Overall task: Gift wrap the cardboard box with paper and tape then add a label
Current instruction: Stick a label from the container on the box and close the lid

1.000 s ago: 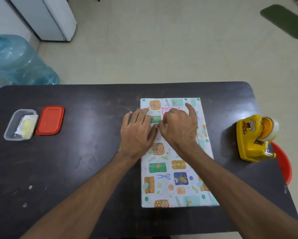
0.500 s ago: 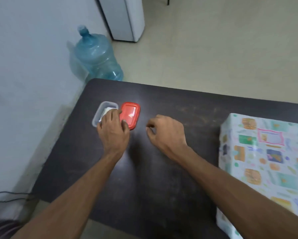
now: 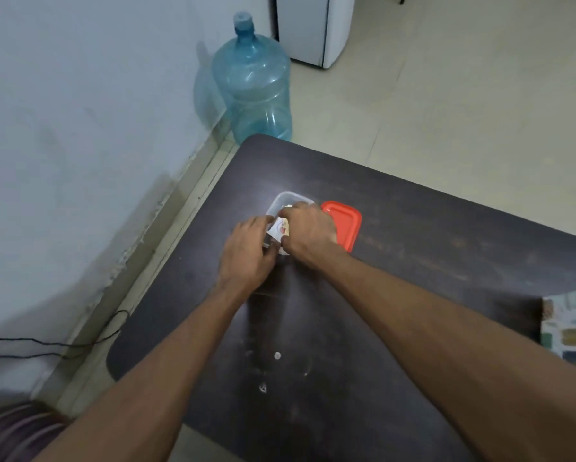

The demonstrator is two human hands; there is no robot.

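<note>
Both hands meet over a small clear plastic container (image 3: 288, 197) near the far left corner of the dark table (image 3: 413, 261). My right hand (image 3: 308, 231) has its fingers curled round a white sticker sheet with a red mark (image 3: 280, 229) and holds it above the container. My left hand (image 3: 246, 256) is at the container's near side, with curled fingers touching the sheet's lower edge. The container's red lid (image 3: 343, 221) lies just right of it. The wrapped box (image 3: 572, 331), in patterned gift paper, shows only a corner at the right edge.
A large blue water bottle (image 3: 256, 85) stands on the floor beyond the table's far corner, next to a white appliance (image 3: 308, 28). A wall runs along the left, with black cables (image 3: 63, 345) on the floor. Small white specks (image 3: 276, 355) dot the tabletop.
My gaze swung left from the wrapped box to the container. Both hands left the box; the left reached the container first, then the right joined it and took hold of the sticker sheet.
</note>
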